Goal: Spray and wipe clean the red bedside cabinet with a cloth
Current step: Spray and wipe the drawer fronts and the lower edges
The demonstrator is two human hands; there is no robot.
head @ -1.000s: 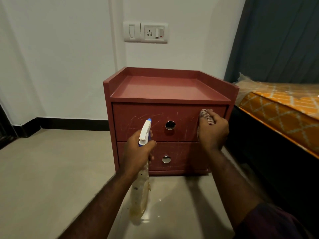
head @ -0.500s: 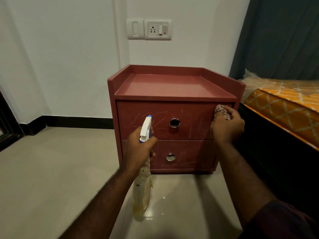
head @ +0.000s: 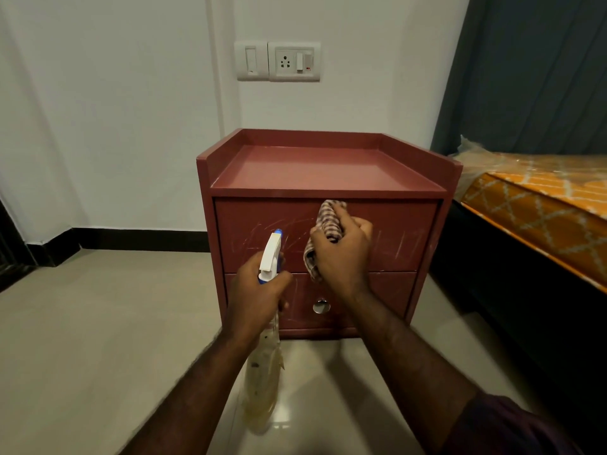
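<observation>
On the tiled floor (head: 98,323), against the white wall (head: 115,126) and just beside the bed (head: 538,208), stood the red bedside cabinet (head: 322,172), both scratched drawers closed. The spray bottle (head: 262,389) hung upright before the lower drawer, the left hand (head: 253,300) gripping its neck. The checked cloth (head: 328,218) was bunched against the upper drawer front, the right hand (head: 341,257) clutching it.

The right hand (head: 341,257) and cloth (head: 328,218) hid the middle of the upper drawer (head: 404,234); the left hand (head: 254,300) covered the spray bottle (head: 262,382) at its neck; the bed (head: 542,205) ran off the right edge.
</observation>
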